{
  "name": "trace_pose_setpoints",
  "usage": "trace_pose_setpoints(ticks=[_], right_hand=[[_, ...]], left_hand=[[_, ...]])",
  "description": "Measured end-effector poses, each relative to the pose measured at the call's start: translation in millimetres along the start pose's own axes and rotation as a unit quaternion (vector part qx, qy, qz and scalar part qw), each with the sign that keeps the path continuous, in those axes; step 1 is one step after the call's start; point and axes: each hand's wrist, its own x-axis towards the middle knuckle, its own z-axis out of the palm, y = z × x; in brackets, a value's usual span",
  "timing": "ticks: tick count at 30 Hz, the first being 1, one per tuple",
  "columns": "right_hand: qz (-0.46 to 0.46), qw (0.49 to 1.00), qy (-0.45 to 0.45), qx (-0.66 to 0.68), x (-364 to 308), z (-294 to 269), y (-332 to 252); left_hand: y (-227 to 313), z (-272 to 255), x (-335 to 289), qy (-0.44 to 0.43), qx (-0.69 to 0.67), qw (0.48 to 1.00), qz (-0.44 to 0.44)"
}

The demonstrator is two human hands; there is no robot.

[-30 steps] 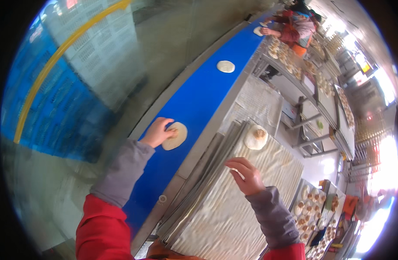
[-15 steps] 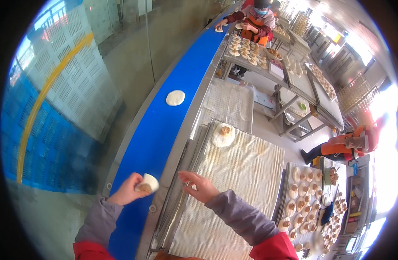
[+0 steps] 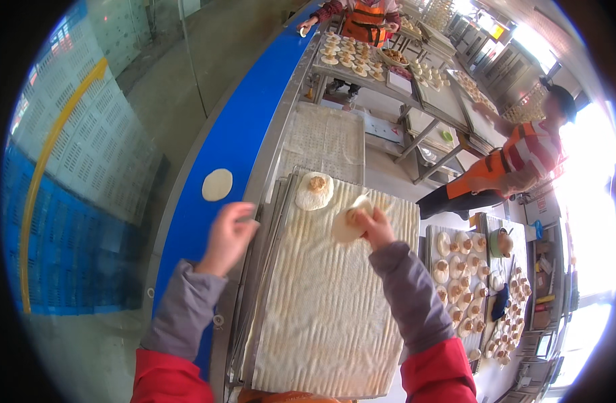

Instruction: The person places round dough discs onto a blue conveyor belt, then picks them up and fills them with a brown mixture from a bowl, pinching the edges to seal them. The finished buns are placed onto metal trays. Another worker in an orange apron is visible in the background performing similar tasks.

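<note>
My right hand (image 3: 378, 230) holds a white dough round (image 3: 349, 227) by its right edge, a brown lump of filling on it. It hangs over the cloth-covered tray (image 3: 335, 295), slightly blurred. Another dough round (image 3: 314, 191) with brown filling lies flat at the tray's far left corner. My left hand (image 3: 228, 240) is raised between the tray and the blue conveyor belt (image 3: 237, 134), its fingers curved and apart with nothing in them. Just beyond that hand a plain dough round (image 3: 217, 185) lies on the belt.
A metal rail (image 3: 271, 151) runs between belt and tray. At right, trays of filled dough rounds (image 3: 459, 269) stand beside a green bowl (image 3: 502, 243). One person (image 3: 516, 161) stands at right; another (image 3: 361, 23) works at a far table of filled rounds.
The filled dough round has passed from my left hand to my right and moved over the tray. The belt's dough round is nearer. The person at right now stands taller, an arm toward a table.
</note>
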Motion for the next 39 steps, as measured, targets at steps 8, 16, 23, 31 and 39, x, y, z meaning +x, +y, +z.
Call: trace_pose_setpoints(ticks=[8, 16, 23, 31, 39], right_hand=[[-0.092, 0.873, 0.110, -0.467, 72, -2, 6], [-0.134, 0.866, 0.164, -0.453, 84, -16, 19], [-0.394, 0.809, 0.159, -0.407, 2, 22, 12], [0.041, 0.968, -0.165, 0.185, -132, 108, 68], [0.059, 0.990, 0.105, 0.077, -26, -78, 16]], left_hand=[[-140, -67, 24, 0.056, 0.382, 0.913, -0.133], [-137, -115, -12, -0.032, 0.340, 0.894, -0.290], [-88, -131, -102, -0.043, 0.244, 0.955, -0.164], [46, 39, -103, -0.073, -0.096, 0.984, -0.129], [53, 68, -77, -0.115, -0.255, 0.956, -0.093]])
